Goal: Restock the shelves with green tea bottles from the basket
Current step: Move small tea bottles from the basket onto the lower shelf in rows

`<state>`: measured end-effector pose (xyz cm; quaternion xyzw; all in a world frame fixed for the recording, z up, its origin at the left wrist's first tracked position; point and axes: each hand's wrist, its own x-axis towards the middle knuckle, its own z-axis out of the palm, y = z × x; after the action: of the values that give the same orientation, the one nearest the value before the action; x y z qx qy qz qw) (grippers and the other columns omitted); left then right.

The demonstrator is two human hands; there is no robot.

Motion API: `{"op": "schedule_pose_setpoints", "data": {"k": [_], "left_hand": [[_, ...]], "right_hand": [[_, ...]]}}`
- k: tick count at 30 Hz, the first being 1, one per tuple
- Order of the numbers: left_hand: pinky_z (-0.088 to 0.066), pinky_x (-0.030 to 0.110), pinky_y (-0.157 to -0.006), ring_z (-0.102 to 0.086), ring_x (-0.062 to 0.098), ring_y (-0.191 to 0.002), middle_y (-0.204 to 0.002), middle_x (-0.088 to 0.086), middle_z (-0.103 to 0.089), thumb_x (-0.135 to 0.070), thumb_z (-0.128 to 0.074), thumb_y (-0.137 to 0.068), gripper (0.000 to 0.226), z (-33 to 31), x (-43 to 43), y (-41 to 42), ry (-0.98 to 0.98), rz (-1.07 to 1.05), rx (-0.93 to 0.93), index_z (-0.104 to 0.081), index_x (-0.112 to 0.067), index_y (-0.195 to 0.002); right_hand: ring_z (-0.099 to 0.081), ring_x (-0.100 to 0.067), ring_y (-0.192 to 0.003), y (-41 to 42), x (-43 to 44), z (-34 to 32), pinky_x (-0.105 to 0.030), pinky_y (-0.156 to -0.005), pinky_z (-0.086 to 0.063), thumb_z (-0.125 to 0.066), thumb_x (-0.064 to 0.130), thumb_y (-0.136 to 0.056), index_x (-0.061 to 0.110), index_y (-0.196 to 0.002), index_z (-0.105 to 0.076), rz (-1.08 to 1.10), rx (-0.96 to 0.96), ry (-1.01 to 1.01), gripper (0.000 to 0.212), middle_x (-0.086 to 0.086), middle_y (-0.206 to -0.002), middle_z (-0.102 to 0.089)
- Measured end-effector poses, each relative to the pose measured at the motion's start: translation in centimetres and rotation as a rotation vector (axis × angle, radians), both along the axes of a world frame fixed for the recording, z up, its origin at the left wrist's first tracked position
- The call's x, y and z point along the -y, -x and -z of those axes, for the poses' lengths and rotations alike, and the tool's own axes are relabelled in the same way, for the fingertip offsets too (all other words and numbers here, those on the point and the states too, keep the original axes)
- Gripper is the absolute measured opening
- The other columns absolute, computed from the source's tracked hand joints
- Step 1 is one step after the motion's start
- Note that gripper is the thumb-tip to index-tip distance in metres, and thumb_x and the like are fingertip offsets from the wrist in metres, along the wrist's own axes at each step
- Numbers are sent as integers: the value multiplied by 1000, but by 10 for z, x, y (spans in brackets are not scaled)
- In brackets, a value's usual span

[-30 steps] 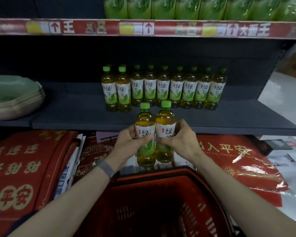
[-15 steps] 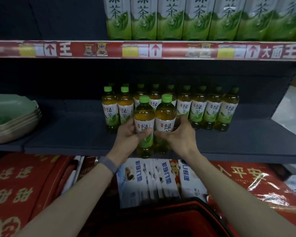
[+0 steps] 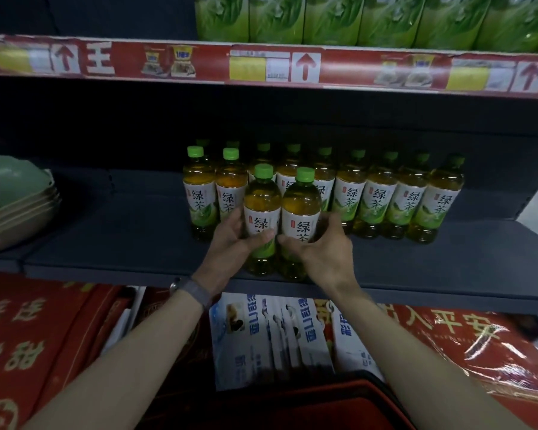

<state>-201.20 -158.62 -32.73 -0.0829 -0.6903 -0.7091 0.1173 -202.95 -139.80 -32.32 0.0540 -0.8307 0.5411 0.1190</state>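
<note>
Two green tea bottles with green caps stand side by side near the front of the dark shelf (image 3: 121, 243). My left hand (image 3: 227, 246) grips the left bottle (image 3: 260, 209) and my right hand (image 3: 322, 246) grips the right bottle (image 3: 302, 212), thumbs across the labels. Whether their bases touch the shelf I cannot tell. Behind them a row of several matching bottles (image 3: 379, 197) stands further back. The red basket's rim (image 3: 339, 395) shows at the bottom edge.
Stacked green and beige bowls (image 3: 10, 200) sit at the shelf's left end. The shelf above, with a red price strip (image 3: 261, 62), carries green packs (image 3: 370, 20). Below lie red mats (image 3: 28, 336) and blue-and-white packets (image 3: 277, 333).
Both hands have carried the two bottles up from over the basket and forward onto the middle shelf, in front of the standing row. The camera has tilted up.
</note>
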Motion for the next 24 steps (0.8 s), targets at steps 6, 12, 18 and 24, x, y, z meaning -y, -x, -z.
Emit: {"op": "schedule_pose_setpoints", "data": {"k": [6,12,18,24], "left_hand": [[-50,28,-101,-58,0,-114,-126,-14,-62,-24,-95,-74,80,37,6,-20,421,-256,135,-52,-32,-141],[-53,23,-93,-67,5,-101,-109,-11,-72,-30,-95,-74,54,45,2,-19,469,-406,177,-72,-21,-122],[-54,25,-94,-67,3,-99,-114,-14,-74,-31,-93,-77,53,44,1,0,504,-437,172,-73,-22,-126],[-56,27,-92,-69,5,-94,-114,-9,-77,-30,-89,-82,45,50,-3,23,513,-488,120,-76,-24,-124]], "right_hand": [[-62,-5,-113,-11,-13,14,-16,-92,-47,-91,30,-81,23,-145,-44,-88,18,-50,79,12,-122,-65],[-66,-6,-105,-13,-13,37,-20,-94,-53,-91,35,-81,16,-133,-65,-3,28,-95,62,8,-116,-73],[-68,-11,-112,13,-8,41,-20,-96,-53,-91,38,-81,13,-134,-66,12,10,-130,63,3,-124,-75],[-67,-15,-118,37,-4,43,-20,-95,-51,-91,37,-82,12,-135,-64,31,3,-145,65,-1,-129,-73]]}}
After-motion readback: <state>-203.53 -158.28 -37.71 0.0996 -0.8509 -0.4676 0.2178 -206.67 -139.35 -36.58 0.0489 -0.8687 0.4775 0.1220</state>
